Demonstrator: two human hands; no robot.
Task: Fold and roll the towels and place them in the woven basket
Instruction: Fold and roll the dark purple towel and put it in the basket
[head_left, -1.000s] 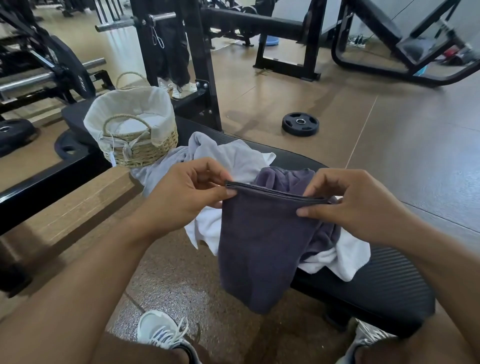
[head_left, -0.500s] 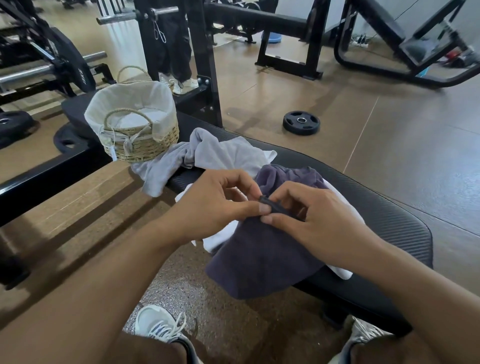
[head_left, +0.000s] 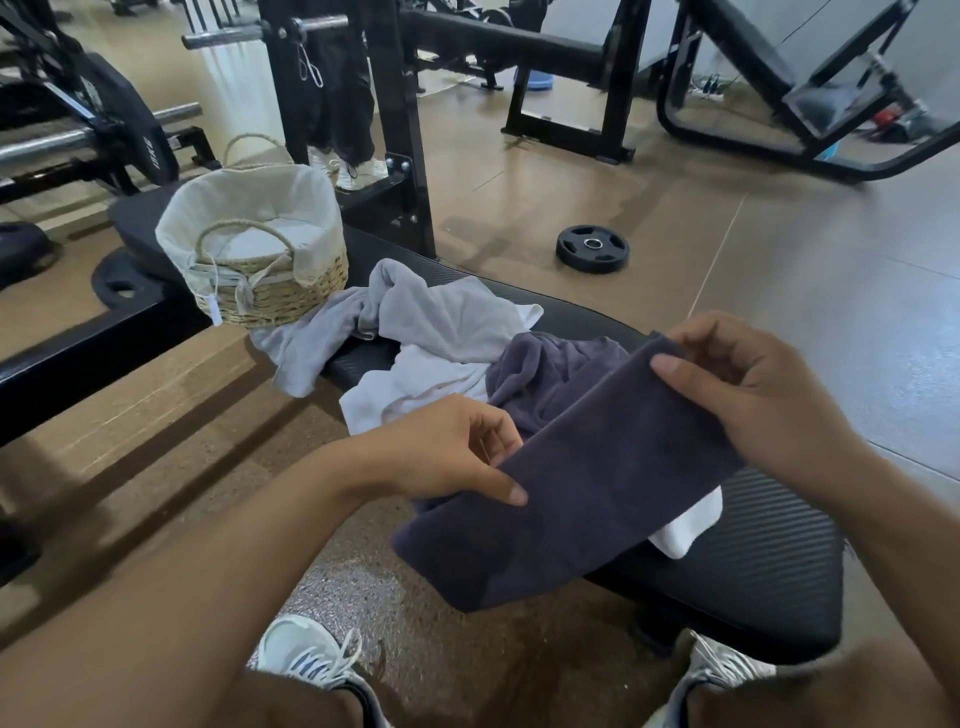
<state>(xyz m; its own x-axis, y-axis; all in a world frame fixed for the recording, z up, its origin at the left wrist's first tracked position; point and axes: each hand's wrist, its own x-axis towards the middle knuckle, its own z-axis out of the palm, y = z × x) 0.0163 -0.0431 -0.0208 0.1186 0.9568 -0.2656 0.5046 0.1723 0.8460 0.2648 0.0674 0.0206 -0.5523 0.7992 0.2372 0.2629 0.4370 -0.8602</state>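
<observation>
A dark purple towel (head_left: 582, 488), folded into a long strip, stretches diagonally above the black bench (head_left: 753, 561). My right hand (head_left: 753, 405) pinches its far upper end. My left hand (head_left: 457, 452) holds the strip's near edge lower down, thumb on top. Under it lie a second dark purple towel (head_left: 545, 374), a white towel (head_left: 415, 384) and a light grey towel (head_left: 431, 312), all crumpled on the bench. The woven basket (head_left: 270, 291) with a white cloth liner stands at the bench's far left end; its inside looks bare.
A black rack post (head_left: 400, 130) rises behind the bench. A weight plate (head_left: 592, 248) lies on the floor to the right. Barbells and plates crowd the left side. A person's legs (head_left: 337, 104) stand behind the rack. My shoes (head_left: 306, 654) are on the floor below.
The hands met at the towel's top edge, folding it in half. Since then they have drawn apart, the right up and right, the left down, pulling the folded towel into a long strip.
</observation>
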